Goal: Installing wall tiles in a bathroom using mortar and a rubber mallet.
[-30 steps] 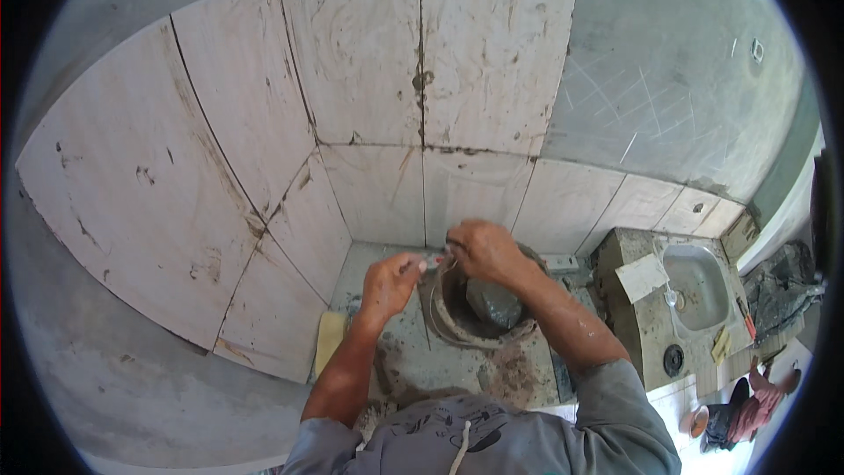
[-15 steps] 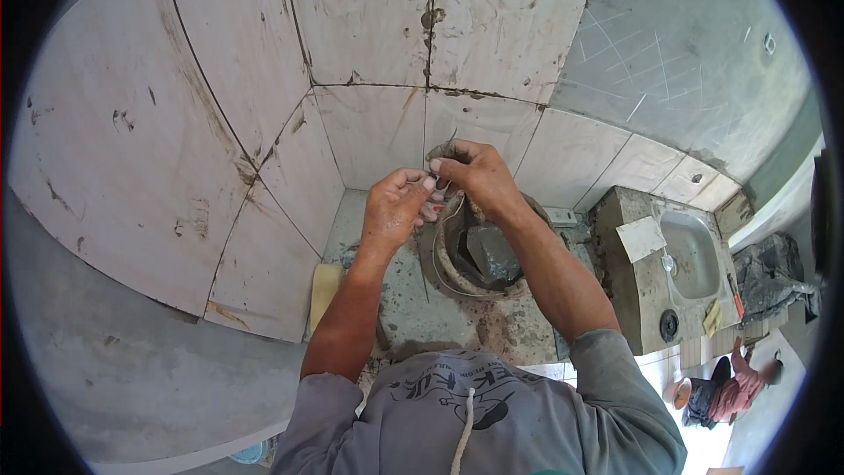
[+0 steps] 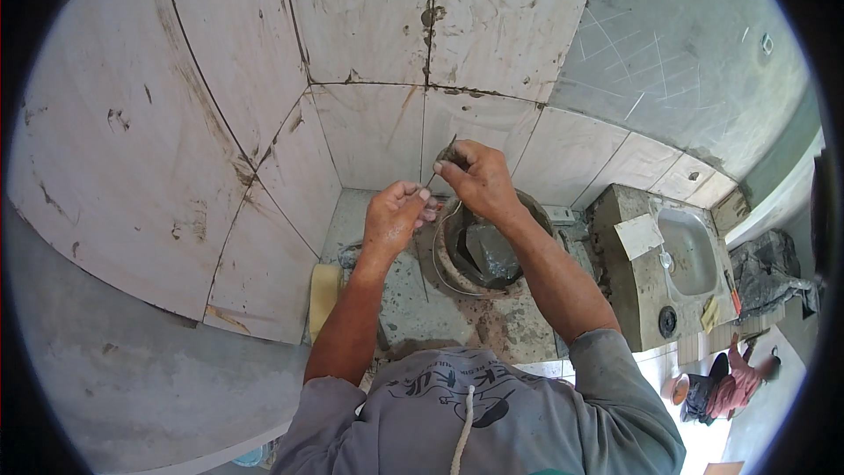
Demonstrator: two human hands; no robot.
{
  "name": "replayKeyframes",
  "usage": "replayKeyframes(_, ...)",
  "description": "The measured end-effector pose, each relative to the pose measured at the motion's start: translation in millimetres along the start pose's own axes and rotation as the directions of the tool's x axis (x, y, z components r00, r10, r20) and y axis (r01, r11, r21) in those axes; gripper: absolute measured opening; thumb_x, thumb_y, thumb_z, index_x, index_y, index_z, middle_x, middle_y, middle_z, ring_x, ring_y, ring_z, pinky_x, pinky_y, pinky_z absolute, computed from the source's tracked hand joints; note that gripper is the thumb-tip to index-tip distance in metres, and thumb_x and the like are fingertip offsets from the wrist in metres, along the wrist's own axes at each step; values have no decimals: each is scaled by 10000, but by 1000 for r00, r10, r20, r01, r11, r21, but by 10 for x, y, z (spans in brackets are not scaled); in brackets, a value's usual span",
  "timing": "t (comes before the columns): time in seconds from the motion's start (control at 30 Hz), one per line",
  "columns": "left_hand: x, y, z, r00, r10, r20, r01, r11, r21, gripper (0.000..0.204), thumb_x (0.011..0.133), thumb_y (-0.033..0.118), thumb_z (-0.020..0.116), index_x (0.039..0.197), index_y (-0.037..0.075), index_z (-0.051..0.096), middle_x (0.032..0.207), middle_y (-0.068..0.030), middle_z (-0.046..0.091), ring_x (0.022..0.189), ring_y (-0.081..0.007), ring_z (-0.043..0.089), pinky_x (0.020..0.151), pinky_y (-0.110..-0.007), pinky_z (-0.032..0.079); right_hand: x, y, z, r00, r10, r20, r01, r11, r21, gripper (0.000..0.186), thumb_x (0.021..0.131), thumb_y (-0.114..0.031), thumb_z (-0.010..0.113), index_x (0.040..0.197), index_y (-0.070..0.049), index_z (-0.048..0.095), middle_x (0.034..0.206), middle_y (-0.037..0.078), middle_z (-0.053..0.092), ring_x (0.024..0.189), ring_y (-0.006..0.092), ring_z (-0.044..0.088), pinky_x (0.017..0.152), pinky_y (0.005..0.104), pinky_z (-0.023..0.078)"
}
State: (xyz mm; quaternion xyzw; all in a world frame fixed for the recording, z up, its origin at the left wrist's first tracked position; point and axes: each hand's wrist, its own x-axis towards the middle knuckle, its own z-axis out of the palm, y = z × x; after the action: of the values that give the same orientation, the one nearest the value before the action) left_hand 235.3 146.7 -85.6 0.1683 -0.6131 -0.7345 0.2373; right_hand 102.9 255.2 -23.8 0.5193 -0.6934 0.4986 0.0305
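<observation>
Head view, centre of frame: left hand (image 3: pixel 396 215), thumb and fingers curled close together; cannot tell whether they grip anything. Right hand (image 3: pixel 479 180), just above and to the right, thumb and fingers clamped on a small dark piece (image 3: pixel 450 156), its thin tip pointing up, tiled wall (image 3: pixel 369 132) behind. Below the right hand: one bucket (image 3: pixel 449 262), mortar-smeared, containing a grey lump (image 3: pixel 494 253), on a stained worktop (image 3: pixel 422 317). Left of centre, beside the left forearm: one yellow block (image 3: pixel 324 297). Right of frame: metal sink (image 3: pixel 690 255), pale tile offcut (image 3: pixel 640 236) near its edge, black round fitting (image 3: pixel 667 324). Lower right: another person (image 3: pixel 737 389), reddish top.
</observation>
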Motion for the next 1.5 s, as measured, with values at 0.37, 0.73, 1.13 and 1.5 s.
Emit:
replayKeyframes(0.37, -17, -197, -33, 999, -31, 35, 30, 999, 32, 236, 947, 255, 625, 1044, 40, 635, 877, -36, 687, 706, -98, 638, 646, -226, 474, 30, 45, -92, 999, -43, 9, 43, 993, -107, 191, 822, -136, 692, 799, 34, 610, 702, 136, 601, 635, 227, 586, 607, 346, 462)
replayKeyframes(0.73, 56, -226, 118, 996, -87, 16, 86, 995, 44, 210, 946, 205, 612, 1038, 19, 642, 842, -42, 673, 673, -96, 628, 590, -222, 475, 14, 129, -152, 996, -73, 42, 79, 978, -192, 180, 809, -145, 685, 816, 22, 617, 758, 189, 610, 701, 346, 614, 646, 399, 476)
replayKeyframes(1.13, 147, -245, 82, 997, 38, -69, -31, 993, 113, 187, 936, 184, 615, 1003, 17, 665, 843, -67, 695, 698, -103, 648, 585, -248, 491, 8, 5, -79, 985, -122, -123, 68, 925, -375, 175, 783, -149, 698, 810, 4, 618, 808, 166, 635, 849, 369, 618, 739, 419, 491)
replayKeyframes(1.5, 116, -202, 91, 862, 505, 33, -392, 626, 674, 137, 855, 133, 676, 923, 15, 691, 694, -108, 648, 620, -176, 609, 600, -317, 476, -157, 179, -35, 882, -125, 455, 389, 738, -551, 121, 740, -129, 673, 845, -77, 646, 776, 97, 609, 848, 294, 628, 844, 425, 447)
